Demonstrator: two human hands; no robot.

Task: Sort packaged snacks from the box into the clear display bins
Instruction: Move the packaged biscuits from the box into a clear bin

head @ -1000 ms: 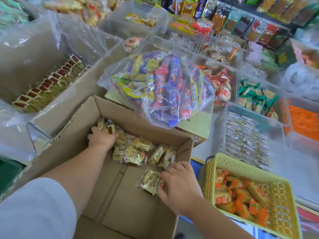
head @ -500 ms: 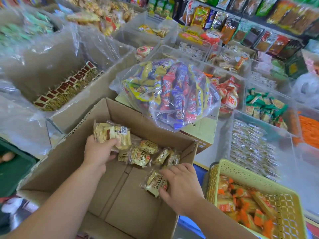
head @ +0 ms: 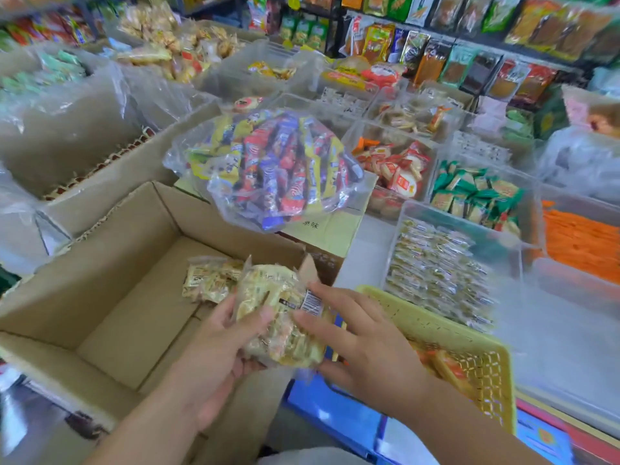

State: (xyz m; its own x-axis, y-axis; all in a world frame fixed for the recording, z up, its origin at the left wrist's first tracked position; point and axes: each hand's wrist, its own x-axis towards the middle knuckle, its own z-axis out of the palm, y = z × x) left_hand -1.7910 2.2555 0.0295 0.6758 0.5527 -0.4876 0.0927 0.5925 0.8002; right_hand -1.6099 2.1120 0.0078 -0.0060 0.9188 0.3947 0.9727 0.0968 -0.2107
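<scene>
An open cardboard box stands in front of me with a few yellowish snack packets left at its far right corner. Above the box's right side I hold a bundle of the same clear-wrapped yellow snack packets between both hands. My left hand grips the bundle from below and left, thumb on top. My right hand holds its right side with fingers spread over the wrappers. A clear display bin to the right holds several similar small packets.
A yellow plastic basket with orange snacks sits by my right wrist. A big clear bag of colourful bars lies on a closed carton behind the box. More clear bins of snacks fill the counter; shelves of bags stand at the back.
Both hands have lifted packets out of the box and come together, pressing them into one bundle over the box's right edge. The camera has tilted up and right.
</scene>
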